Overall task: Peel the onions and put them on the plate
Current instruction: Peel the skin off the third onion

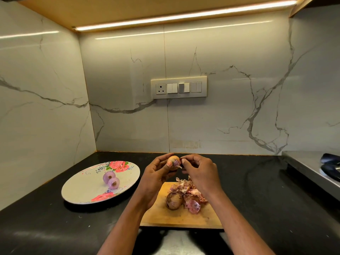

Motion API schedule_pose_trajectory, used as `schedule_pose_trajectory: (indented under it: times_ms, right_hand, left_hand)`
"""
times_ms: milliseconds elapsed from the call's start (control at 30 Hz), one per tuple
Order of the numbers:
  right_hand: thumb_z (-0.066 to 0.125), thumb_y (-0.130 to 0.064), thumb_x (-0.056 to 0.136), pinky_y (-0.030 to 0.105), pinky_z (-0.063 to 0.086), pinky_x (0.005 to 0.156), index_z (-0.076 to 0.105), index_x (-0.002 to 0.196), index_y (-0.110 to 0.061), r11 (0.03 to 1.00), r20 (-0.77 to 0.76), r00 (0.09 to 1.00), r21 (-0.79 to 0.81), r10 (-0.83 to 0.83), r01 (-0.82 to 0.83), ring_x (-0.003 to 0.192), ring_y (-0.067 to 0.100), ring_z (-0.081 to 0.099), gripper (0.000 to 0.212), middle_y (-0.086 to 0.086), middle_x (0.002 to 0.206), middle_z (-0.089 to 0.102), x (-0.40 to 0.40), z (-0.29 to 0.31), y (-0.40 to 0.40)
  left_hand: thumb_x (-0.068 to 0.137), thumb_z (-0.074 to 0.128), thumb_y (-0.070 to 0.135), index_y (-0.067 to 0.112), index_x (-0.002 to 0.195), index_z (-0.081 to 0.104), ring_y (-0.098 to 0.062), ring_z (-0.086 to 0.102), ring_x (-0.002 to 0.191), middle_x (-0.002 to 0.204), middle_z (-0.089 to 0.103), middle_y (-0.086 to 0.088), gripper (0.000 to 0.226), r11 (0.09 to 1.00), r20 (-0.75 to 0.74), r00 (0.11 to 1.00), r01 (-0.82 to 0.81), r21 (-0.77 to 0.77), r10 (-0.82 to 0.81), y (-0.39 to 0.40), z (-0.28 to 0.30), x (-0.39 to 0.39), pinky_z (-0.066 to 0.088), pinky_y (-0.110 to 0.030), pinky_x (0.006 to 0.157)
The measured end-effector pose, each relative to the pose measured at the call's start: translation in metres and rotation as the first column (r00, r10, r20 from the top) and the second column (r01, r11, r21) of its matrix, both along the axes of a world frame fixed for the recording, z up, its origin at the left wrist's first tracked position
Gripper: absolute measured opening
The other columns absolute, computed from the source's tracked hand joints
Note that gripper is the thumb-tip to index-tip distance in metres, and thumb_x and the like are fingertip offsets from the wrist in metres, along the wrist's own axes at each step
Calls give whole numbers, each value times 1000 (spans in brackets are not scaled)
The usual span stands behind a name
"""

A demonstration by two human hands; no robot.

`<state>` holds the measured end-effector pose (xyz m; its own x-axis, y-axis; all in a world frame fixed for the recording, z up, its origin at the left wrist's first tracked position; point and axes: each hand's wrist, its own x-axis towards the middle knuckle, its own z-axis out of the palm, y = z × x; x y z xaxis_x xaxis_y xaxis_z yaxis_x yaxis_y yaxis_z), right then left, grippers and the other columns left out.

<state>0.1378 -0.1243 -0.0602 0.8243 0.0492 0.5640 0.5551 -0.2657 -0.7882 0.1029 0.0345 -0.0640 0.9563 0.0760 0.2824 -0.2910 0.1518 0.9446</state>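
At frame centre my left hand [156, 173] cups the onion [173, 161] while my right hand [197, 170] pinches its loose skin [177, 163]; tugging hard could flick the slippery onion onto the counter [257, 190]

A long light strip [184, 15] under the cabinet gives warm, rather soft light from above. It makes bright streaks of glare on the glossy marble wall [230, 116]. The black table [257, 199] stays dim, with a dark shadow under the plate [88, 190]. The wide lens bends the straight lines near the edges. The near forearms and the lower border look a little blurred.
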Motion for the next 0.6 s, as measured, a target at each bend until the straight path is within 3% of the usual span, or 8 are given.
schedule_pose_trajectory:
  times_ms: [167, 300, 433, 600]
  right_hand:
    - [72, -33, 90, 23, 61, 77, 75, 110, -20, 995, -17, 995, 23, 94, -93, 90, 8, 71, 23, -8, 98, 74, -2, 4, 1]
    - [74, -32, 88, 23, 60, 73, 76, 100, -19, 1000, 12, 1000, 1, 23, -24, 79, 7, 71, 18, -7, 87, 74, -3, 3, 3]
    - [68, -31, 93, 7, 51, 66, 71, 103, -20, 991, 104, 992, -108, -66, 77, 81, 1, 65, 14, -11, 90, 69, -3, 2, 6]
    - [60, -27, 99, 13, 51, 71, 64, 107, -22, 969, 158, 983, -210, -96, 128, 88, 6, 62, 10, -7, 99, 66, -1, -3, 7]
  left_hand:
    - [87, 63, 21, 14, 128, 61, -22, 68, 113, 120, 72, -7, 42, 998, 15, 1000, 5, -57, -4, 1, 2, -1, 54, -37, 97]
    - [93, 62, 17, 16, 128, 61, -21, 68, 113, 122, 70, -8, 35, 1000, 13, 1000, -20, -4, 20, 2, 1, 0, 55, -36, 98]
    - [91, 65, 20, 17, 128, 61, -20, 68, 113, 122, 71, -5, 37, 999, 15, 1000, -28, 39, 27, 1, 2, 0, 54, -39, 100]
    - [95, 63, 16, 18, 128, 61, -20, 68, 112, 123, 70, -5, 34, 998, -2, 1000, -19, 63, 20, -1, 2, 1, 54, -40, 100]
